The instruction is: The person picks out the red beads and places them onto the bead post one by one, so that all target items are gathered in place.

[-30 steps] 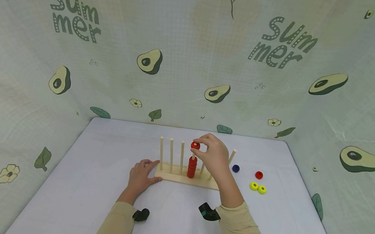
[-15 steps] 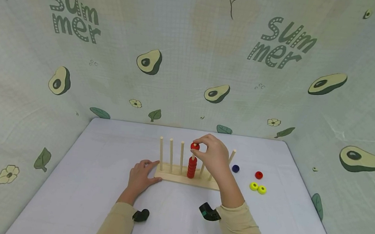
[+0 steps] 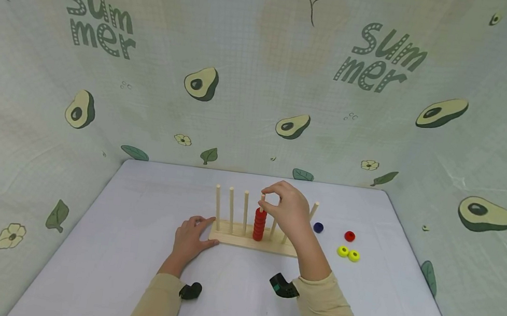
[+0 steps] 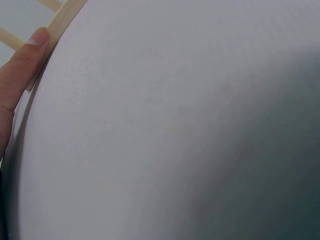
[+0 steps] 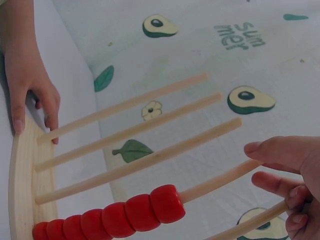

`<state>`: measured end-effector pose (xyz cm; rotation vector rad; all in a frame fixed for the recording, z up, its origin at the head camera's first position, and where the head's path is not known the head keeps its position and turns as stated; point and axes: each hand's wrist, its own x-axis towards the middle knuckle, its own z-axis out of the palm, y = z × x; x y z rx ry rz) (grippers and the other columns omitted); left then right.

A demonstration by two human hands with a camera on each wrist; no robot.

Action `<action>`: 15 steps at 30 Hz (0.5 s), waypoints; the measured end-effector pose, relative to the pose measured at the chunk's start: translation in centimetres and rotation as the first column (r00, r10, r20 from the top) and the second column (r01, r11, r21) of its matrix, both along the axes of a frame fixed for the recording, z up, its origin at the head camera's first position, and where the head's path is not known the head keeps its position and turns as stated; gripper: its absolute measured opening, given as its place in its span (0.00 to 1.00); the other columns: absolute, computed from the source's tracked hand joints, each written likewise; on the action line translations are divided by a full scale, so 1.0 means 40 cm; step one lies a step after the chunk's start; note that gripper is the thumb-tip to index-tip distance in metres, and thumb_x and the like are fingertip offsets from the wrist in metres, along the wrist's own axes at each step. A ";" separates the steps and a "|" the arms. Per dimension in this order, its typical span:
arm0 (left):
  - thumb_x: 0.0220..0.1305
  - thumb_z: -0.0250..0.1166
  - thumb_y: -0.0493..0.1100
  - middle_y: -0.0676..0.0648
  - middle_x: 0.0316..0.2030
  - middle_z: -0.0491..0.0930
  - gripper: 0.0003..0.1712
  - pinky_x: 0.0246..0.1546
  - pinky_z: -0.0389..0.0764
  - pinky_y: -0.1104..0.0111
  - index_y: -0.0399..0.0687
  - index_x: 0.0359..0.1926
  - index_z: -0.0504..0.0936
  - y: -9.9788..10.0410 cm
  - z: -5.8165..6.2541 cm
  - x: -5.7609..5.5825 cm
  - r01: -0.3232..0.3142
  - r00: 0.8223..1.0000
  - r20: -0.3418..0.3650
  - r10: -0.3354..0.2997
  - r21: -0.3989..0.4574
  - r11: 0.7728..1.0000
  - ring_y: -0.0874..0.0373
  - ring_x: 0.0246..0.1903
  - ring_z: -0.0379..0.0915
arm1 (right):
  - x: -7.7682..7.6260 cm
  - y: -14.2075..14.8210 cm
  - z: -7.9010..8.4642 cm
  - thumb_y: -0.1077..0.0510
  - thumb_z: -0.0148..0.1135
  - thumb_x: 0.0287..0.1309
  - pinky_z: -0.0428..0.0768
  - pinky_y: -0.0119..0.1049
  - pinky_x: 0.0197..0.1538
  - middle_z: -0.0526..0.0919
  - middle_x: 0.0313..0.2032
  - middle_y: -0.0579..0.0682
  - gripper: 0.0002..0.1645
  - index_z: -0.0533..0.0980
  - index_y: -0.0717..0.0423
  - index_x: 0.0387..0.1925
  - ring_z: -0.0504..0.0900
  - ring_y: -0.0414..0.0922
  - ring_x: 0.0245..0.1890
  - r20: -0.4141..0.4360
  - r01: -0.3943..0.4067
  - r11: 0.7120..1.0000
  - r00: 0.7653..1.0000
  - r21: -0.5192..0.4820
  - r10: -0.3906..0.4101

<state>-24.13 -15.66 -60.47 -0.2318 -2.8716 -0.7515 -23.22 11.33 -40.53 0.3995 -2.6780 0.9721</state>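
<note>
A wooden peg rack (image 3: 244,241) with several upright pegs stands on the table. My left hand (image 3: 189,236) holds the left end of its base, thumb at the front edge and fingers behind; the left wrist view shows the thumb (image 4: 36,42) against the wood. Red beads (image 3: 259,225) are stacked on a middle peg. Around that peg's tip is my right hand (image 3: 292,209), thumb and forefinger slightly apart with no bead between them. In the right wrist view, bare peg shows between the top red bead (image 5: 168,204) and the fingertips (image 5: 252,147).
Right of the rack lie a dark blue bead (image 3: 318,227), a loose red bead (image 3: 350,236) and two yellow beads (image 3: 343,251). The right hand and forearm hide part of the rack's right side. A patterned cloth (image 3: 246,141) rises behind the table.
The red bead that the right hand pinched at the peg's tip has been let go and dropped down the peg onto the stack. The left hand has stayed in place.
</note>
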 end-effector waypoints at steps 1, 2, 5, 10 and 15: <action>0.50 0.73 0.63 0.42 0.57 0.69 0.42 0.44 0.65 0.52 0.58 0.66 0.73 0.000 0.000 0.000 -0.001 1.000 -0.004 0.001 0.000 1.000 0.45 0.48 0.66 | 0.000 0.000 0.001 0.54 0.72 0.53 0.69 0.37 0.31 0.82 0.42 0.39 0.12 0.85 0.49 0.40 0.70 0.40 0.25 0.001 0.000 1.000 1.000 0.000 0.000; 0.50 0.73 0.63 0.42 0.57 0.69 0.42 0.44 0.65 0.52 0.58 0.66 0.73 0.001 0.000 0.000 -0.002 1.000 -0.009 0.002 0.001 1.000 0.45 0.48 0.66 | 0.000 0.001 0.002 0.54 0.72 0.53 0.70 0.37 0.31 0.82 0.42 0.39 0.12 0.85 0.49 0.40 0.70 0.40 0.25 0.003 0.000 1.000 1.000 -0.001 0.000; 0.50 0.73 0.63 0.42 0.56 0.69 0.42 0.44 0.65 0.52 0.58 0.65 0.74 0.002 0.001 -0.001 -0.004 1.000 -0.019 0.004 -0.001 1.000 0.45 0.48 0.66 | 0.001 0.002 0.005 0.53 0.73 0.53 0.69 0.37 0.30 0.81 0.42 0.39 0.11 0.85 0.48 0.40 0.70 0.41 0.26 0.018 0.000 1.000 1.000 -0.013 0.000; 0.50 0.73 0.63 0.42 0.57 0.69 0.42 0.45 0.65 0.52 0.57 0.66 0.73 0.002 0.001 -0.002 -0.005 1.000 -0.002 0.005 -0.006 1.000 0.44 0.50 0.66 | 0.005 0.006 0.010 0.55 0.73 0.53 0.68 0.38 0.29 0.81 0.39 0.40 0.11 0.85 0.49 0.40 0.69 0.42 0.27 0.038 -0.010 0.997 0.999 -0.075 0.012; 0.51 0.73 0.63 0.42 0.57 0.69 0.42 0.46 0.66 0.51 0.57 0.66 0.73 -0.001 -0.003 -0.002 -0.004 1.000 0.002 0.004 -0.010 1.000 0.44 0.51 0.66 | 0.013 0.016 0.009 0.58 0.73 0.53 0.70 0.38 0.30 0.81 0.38 0.41 0.11 0.85 0.52 0.41 0.71 0.42 0.29 0.001 -0.071 0.979 0.997 -0.191 0.072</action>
